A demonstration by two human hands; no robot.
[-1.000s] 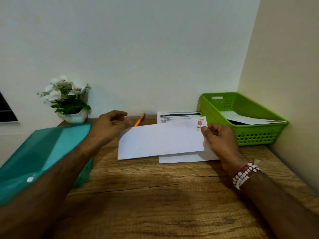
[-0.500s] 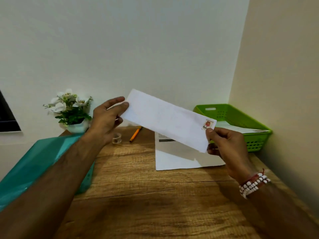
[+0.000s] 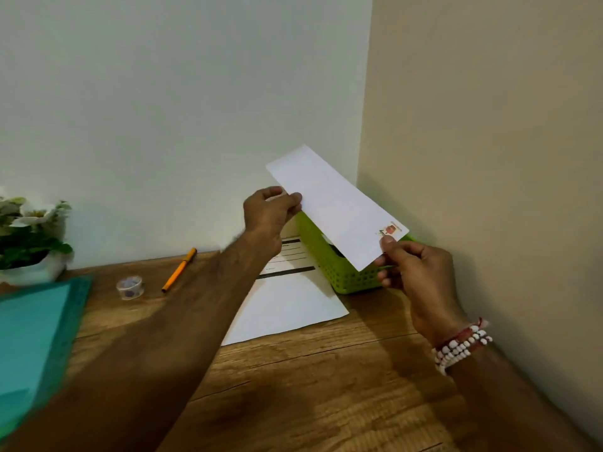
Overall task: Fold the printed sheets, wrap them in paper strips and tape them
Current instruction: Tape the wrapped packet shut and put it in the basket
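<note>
Head cam: both arms stretched out, left hand (image 3: 272,212) and right hand (image 3: 412,272) each pinching an end of the folded sheet (image 3: 336,208), held tilted above the green basket (image 3: 329,259) by the desk's (image 3: 326,386) back-right corner.

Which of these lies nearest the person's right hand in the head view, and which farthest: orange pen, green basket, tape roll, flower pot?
From the right hand, which pinches the folded sheet:
1. green basket, just beside it in the corner.
2. orange pen, mid-table near the back wall.
3. tape roll, just left of the pen.
4. flower pot, at the far left.
</note>
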